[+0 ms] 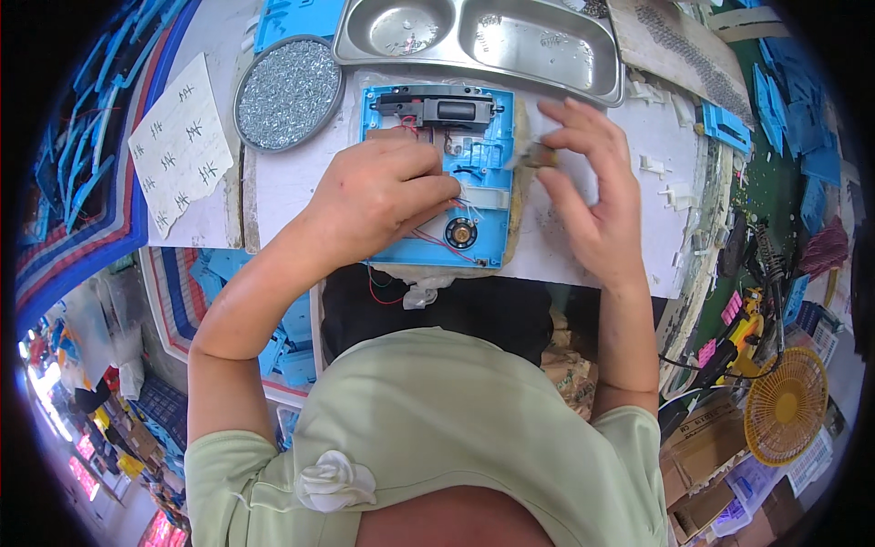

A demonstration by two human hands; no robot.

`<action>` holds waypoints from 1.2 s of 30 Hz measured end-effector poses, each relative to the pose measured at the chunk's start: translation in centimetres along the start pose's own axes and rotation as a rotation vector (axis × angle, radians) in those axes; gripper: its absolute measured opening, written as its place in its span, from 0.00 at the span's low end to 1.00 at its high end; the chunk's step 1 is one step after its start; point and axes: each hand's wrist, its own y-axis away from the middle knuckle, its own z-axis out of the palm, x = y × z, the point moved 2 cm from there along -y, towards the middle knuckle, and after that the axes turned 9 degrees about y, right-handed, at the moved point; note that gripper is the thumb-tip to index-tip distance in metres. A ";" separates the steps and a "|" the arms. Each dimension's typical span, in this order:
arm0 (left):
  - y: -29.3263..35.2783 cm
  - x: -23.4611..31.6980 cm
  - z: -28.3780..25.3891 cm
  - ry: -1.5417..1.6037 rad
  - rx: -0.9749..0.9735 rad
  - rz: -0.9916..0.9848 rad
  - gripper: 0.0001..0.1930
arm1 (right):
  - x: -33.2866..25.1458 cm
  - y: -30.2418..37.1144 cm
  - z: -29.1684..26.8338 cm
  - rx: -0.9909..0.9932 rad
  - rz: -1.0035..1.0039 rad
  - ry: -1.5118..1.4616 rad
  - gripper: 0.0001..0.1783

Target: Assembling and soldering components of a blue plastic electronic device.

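A light blue plastic housing [497,239] lies open on the bench, with a black mechanism [447,109] across its far end. Near its front end sits a round speaker [461,233], with thin red and dark wires nearby. My left hand [387,187] rests over the housing's left side, fingers closed. Its fingertips pinch beside the thin wires at the middle; what they hold is hidden. Just right of the housing is my right hand [597,178], thumb and forefinger around a small metallic part [540,157] smeared by motion.
A round tray of small screws [290,94] stands at the back left, beside a marked paper sheet [182,146]. Behind the housing is a steel compartment tray [538,46]. White plastic pieces [676,195] lie to the right. A yellow basket [786,406] and cardboard boxes are lower right.
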 end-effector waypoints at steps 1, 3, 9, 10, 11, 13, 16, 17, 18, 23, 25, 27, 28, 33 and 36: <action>0.2 0.0 -0.1 0.011 -0.008 -0.016 0.13 | -0.2 -0.5 0.6 -0.016 -0.004 0.003 0.14; 0.5 -0.1 -0.2 0.024 -0.007 -0.033 0.13 | -0.6 -1.2 1.6 -0.051 -0.018 0.013 0.14; 1.0 -0.4 0.1 0.023 0.013 -0.030 0.13 | -1.4 -1.8 2.2 -0.122 -0.015 0.208 0.13; 1.0 -0.5 0.2 0.030 0.025 -0.026 0.13 | -1.7 -1.9 2.2 -0.133 -0.015 0.224 0.13; 1.1 -0.6 0.2 0.038 0.035 -0.021 0.12 | -1.9 -2.1 2.2 -0.144 -0.013 0.241 0.13; 1.3 -0.8 0.0 0.113 0.061 -0.038 0.11 | -2.2 -2.4 2.1 -0.169 -0.010 0.265 0.13; 1.6 -1.1 -0.4 0.309 0.142 -0.151 0.09 | -2.2 -2.7 2.1 -0.214 0.007 0.270 0.13; 1.7 -1.2 -0.6 0.387 0.174 -0.202 0.08 | -2.1 -2.8 2.2 -0.230 0.022 0.260 0.13; 1.7 -1.3 -0.9 0.442 0.231 -0.279 0.07 | -2.0 -2.8 2.1 -0.245 0.036 0.251 0.13; 2.0 -2.3 -1.2 0.806 0.516 -0.518 0.06 | -2.7 -3.7 0.4 -0.185 0.007 0.270 0.13; 2.4 -2.5 -1.2 0.871 0.545 -0.531 0.06 | -3.5 -4.7 0.1 -0.085 -0.056 0.264 0.14; 2.2 -2.5 -1.1 0.846 0.519 -0.493 0.07 | -4.0 -5.3 1.2 -0.071 -0.176 0.230 0.15; 2.3 -2.6 -1.1 0.827 0.502 -0.472 0.07 | -4.4 -5.6 2.0 -0.064 -0.238 0.212 0.15; 2.3 -2.2 -1.5 0.722 0.419 -0.384 0.07 | -4.6 -6.6 5.9 0.008 -0.344 0.184 0.07; 2.8 -2.1 -1.3 0.708 0.410 -0.379 0.11 | -4.4 -6.2 6.0 0.029 -0.370 0.218 0.09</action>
